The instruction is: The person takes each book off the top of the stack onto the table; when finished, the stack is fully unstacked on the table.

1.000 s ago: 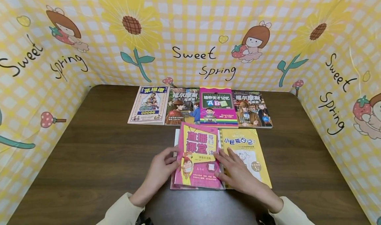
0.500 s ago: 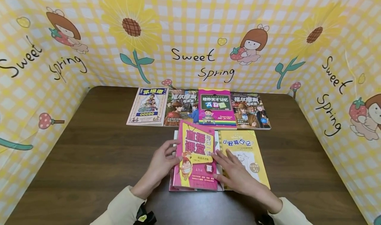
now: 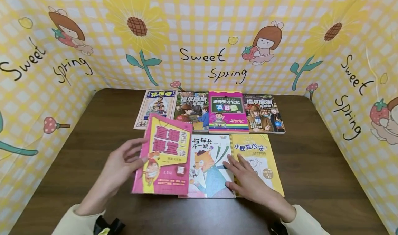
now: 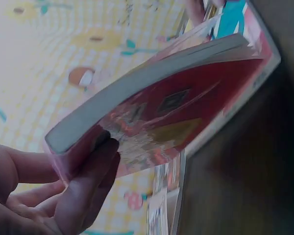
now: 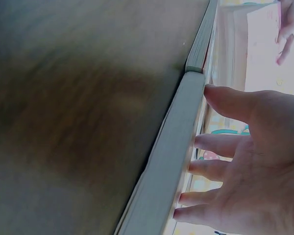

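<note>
My left hand (image 3: 124,164) grips a pink book (image 3: 172,178) by its left edge, thumb on the cover and fingers underneath. In the left wrist view the pink book (image 4: 152,103) is tilted and raised off the table. Its right side overlaps a white picture book (image 3: 214,183) with a cartoon fox-like cat on the cover. My right hand (image 3: 248,179) rests with spread fingers on the yellow book (image 3: 273,166) and the right edge of the white one. From the right wrist, that hand (image 5: 250,161) shows nearly straight fingers touching the book covers from above.
A row of books lies along the back: a pale book (image 3: 141,117), a detective-style comic (image 3: 200,107), a magenta ABC book (image 3: 228,124) and a similar comic (image 3: 264,114). The brown wooden table (image 3: 77,141) is enclosed by yellow checked cloth (image 3: 202,17).
My left hand has lifted the pink book off the white picture book and carried it left, uncovering the cat on the cover. The right hand stays about where it was.
</note>
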`<state>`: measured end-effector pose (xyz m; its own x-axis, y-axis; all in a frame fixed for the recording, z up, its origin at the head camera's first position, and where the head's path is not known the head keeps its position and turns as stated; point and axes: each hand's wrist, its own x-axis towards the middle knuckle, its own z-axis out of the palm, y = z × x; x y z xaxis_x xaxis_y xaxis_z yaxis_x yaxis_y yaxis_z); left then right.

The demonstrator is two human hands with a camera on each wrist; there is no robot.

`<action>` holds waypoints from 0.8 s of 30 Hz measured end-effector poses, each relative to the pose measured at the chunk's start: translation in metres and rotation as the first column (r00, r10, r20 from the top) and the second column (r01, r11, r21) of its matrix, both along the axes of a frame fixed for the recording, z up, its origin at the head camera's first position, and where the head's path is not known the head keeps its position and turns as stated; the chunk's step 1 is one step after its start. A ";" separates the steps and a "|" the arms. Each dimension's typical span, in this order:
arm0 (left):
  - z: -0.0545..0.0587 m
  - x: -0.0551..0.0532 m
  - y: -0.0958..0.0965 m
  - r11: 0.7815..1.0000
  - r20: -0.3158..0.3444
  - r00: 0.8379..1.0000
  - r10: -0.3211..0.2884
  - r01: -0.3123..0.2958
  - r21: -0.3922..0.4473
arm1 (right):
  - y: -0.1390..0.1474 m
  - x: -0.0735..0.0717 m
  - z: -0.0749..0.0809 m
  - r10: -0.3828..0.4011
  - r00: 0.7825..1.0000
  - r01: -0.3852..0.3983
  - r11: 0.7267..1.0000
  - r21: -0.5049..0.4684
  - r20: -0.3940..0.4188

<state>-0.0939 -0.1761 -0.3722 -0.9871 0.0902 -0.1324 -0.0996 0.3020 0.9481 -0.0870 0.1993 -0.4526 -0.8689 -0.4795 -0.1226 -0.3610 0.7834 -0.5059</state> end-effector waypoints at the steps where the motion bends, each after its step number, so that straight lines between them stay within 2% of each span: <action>1: 0.001 0.000 -0.006 1.000 0.012 1.000 0.002 -0.002 -0.011 | 0.000 0.000 0.000 0.001 1.000 -0.001 1.000 0.005 0.000; 4: 0.000 0.000 -0.022 0.999 0.058 0.998 0.013 -0.011 -0.047 | 0.000 0.000 0.001 0.001 1.000 -0.001 1.000 0.015 0.001; 7: -0.005 -0.001 -0.034 0.992 0.081 0.997 0.020 -0.010 -0.123 | 0.000 0.000 0.002 0.003 1.000 -0.003 1.000 0.017 -0.005; 12: -0.020 -0.005 -0.047 0.958 0.084 0.996 -0.001 0.025 -0.286 | 0.001 0.001 0.003 0.002 1.000 -0.002 1.000 0.016 -0.020; 18: -0.035 -0.008 -0.045 0.922 0.093 0.993 -0.069 0.099 -0.375 | 0.001 0.001 0.001 0.008 1.000 -0.007 1.000 0.025 -0.016; 24: -0.041 -0.011 -0.038 0.912 0.055 0.996 -0.064 0.081 -0.402 | 0.001 0.000 0.001 0.014 1.000 -0.013 1.000 0.020 -0.014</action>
